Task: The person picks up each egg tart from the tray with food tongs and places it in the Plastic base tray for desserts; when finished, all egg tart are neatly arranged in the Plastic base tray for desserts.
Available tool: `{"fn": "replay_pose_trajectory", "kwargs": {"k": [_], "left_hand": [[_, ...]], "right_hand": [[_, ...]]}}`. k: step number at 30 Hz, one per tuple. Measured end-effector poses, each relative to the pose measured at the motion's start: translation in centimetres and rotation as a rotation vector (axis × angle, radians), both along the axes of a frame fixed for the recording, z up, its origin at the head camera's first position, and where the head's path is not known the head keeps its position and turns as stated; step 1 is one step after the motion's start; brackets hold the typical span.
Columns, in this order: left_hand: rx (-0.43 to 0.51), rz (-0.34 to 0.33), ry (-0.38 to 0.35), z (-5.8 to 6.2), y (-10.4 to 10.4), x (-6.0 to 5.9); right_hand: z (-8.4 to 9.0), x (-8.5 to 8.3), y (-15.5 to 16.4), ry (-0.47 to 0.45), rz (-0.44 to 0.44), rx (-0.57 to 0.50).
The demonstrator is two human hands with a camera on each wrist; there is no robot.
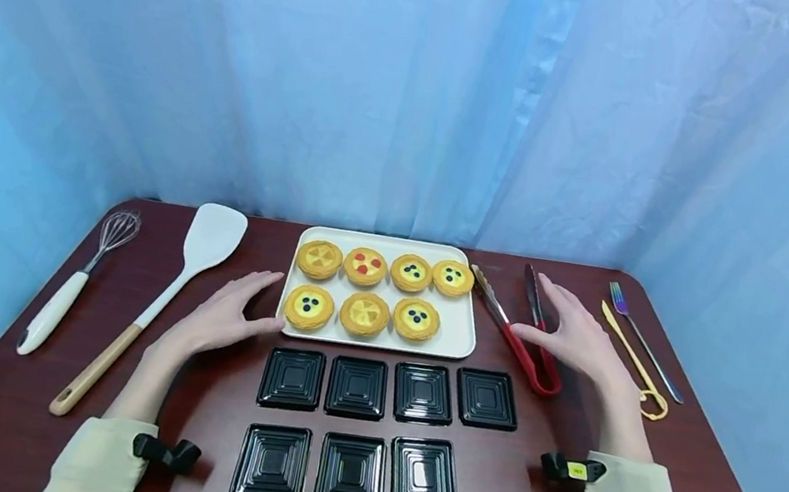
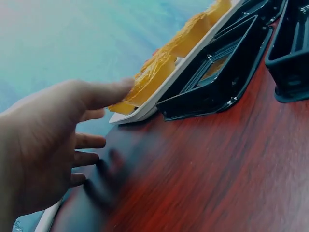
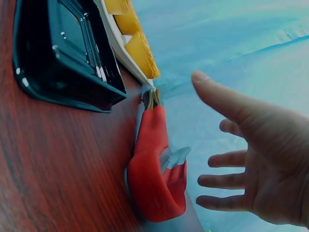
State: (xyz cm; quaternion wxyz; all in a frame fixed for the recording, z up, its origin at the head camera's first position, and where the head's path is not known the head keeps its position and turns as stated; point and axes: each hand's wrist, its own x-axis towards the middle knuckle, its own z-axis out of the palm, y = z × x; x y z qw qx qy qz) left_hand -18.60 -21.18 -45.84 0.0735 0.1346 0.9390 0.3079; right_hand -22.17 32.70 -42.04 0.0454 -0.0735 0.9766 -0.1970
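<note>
My left hand [image 1: 226,313] hovers at the left end of a white tray [image 1: 459,322], fingers spread and holding nothing. Several egg tarts [image 1: 365,314] lie on that tray in two rows, topped with blueberry-like dots, red pieces or yellow wedges. In the left wrist view the thumb of the left hand [image 2: 53,140] appears close to the nearest tart [image 2: 149,82]; contact cannot be told. My right hand [image 1: 581,339] is held above and beside red-handled tongs [image 1: 522,350], its fingers apart and nothing in them. The right wrist view shows a gap between the right hand [image 3: 260,159] and the tongs' red handle [image 3: 149,179].
Several square black plastic trays [image 1: 357,388] stand in two rows in front of the white tray. A whisk [image 1: 74,285] and a white spatula with wooden handle [image 1: 162,306] lie left. On the right are a yellow utensil [image 1: 630,350] and a rainbow-coloured fork [image 1: 646,342]. Blue curtains [image 1: 386,93] surround the table.
</note>
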Motion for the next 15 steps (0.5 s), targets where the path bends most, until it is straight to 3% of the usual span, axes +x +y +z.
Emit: {"fn": "replay_pose_trajectory", "kwargs": {"k": [15], "left_hand": [[-0.024, -0.038, -0.026, 0.11, 0.75, -0.49]], "right_hand": [[-0.40, 0.16, -0.64, -0.103, 0.011, 0.058]]}}
